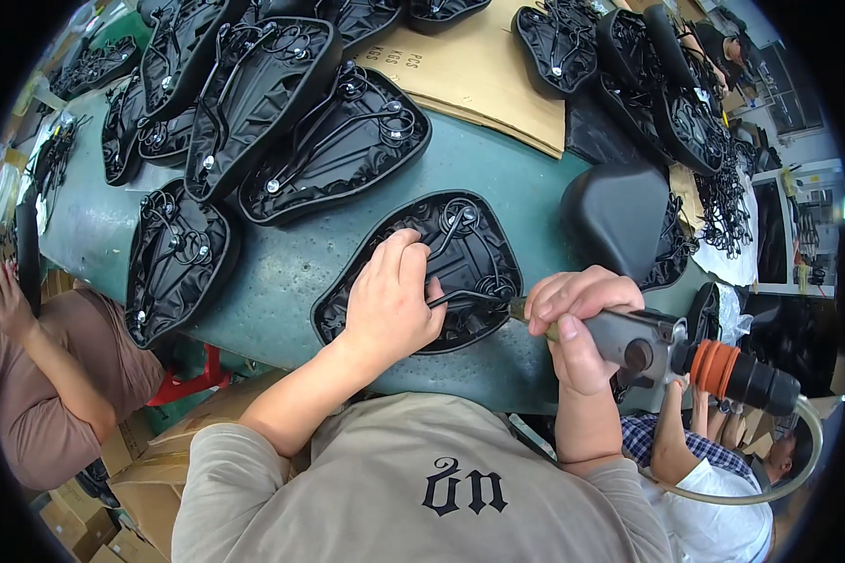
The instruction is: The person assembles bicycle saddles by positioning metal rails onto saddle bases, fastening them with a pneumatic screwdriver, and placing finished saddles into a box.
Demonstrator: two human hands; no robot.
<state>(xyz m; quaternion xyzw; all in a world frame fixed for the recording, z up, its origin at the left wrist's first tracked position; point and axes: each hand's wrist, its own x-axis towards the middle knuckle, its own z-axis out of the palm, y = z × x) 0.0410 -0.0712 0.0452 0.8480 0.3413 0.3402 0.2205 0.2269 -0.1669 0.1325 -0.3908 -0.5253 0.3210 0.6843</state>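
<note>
An upturned black bicycle saddle (456,251) lies in front of me, its underside showing metal rails, coil springs and pleated cover material. My left hand (391,296) rests over its left part, fingers curled down around the wire frame and the thumb by a rail; the fingertips are partly hidden. In my right hand (582,310) is a grey air-powered driver (640,345) with an orange ring and a clear hose, held sideways with my fingers wrapped round its front. The driver's tip points left and meets the saddle's right edge near a spring; the exact contact is too small to tell.
More upturned saddles (263,103) crowd the green table (282,267) at left and back. Brown cardboard (479,70) lies behind. Right of it stand stacked saddles, one black saddle top (615,220) facing up. People work at left (66,375) and lower right (699,479).
</note>
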